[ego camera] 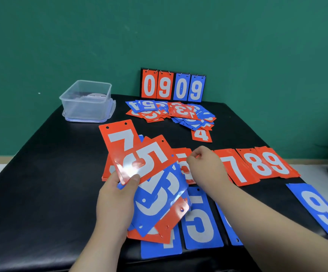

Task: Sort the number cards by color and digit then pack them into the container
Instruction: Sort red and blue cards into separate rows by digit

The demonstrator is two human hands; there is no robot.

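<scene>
Grips a fan of thin, glossy, probably slippery cards in the left hand, seemingly pinches a red card by its edge with the right hand.

It seems to be a plain, bare room, maybe a games or sports room; I cannot say for sure. The wall is painted green, without decoration. A black padded surface stands against it and carries a flip scoreboard, scattered number cards and a clear plastic container.
</scene>
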